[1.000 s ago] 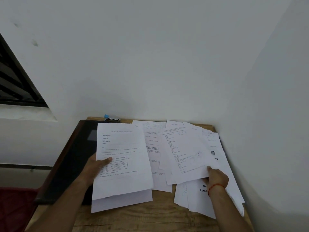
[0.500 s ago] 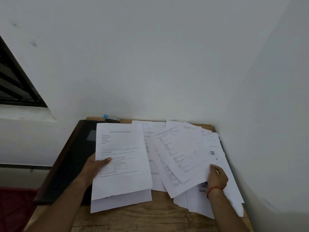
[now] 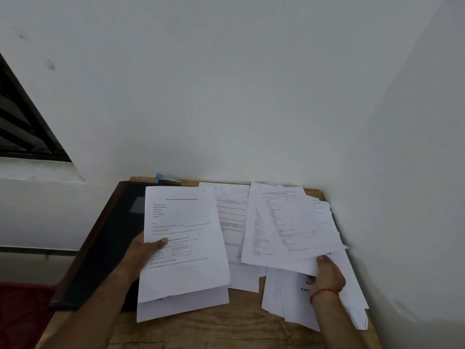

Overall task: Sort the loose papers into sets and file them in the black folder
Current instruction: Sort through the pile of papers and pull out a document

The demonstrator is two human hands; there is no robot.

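Observation:
My left hand [image 3: 143, 253] holds a set of printed sheets [image 3: 183, 230] by their left edge, thumb on top; the set lies partly over the black folder [image 3: 105, 248] at the table's left. My right hand [image 3: 327, 273], with a red thread on the wrist, pinches the lower edge of a few fanned sheets [image 3: 286, 227] lifted off the loose pile [image 3: 289, 298] on the right. Another printed sheet [image 3: 234, 222] lies flat between the two groups.
A small stapler with a blue end [image 3: 167, 179] sits at the table's back edge by the wall. The wooden table [image 3: 226, 328] stands in a corner, walls behind and to the right. A dark window [image 3: 22, 127] is at left, something red [image 3: 17, 313] below.
My right hand has fanned and swung its sheets to the right and slightly up, showing more sheets beneath. The left hand and its set have stayed in place.

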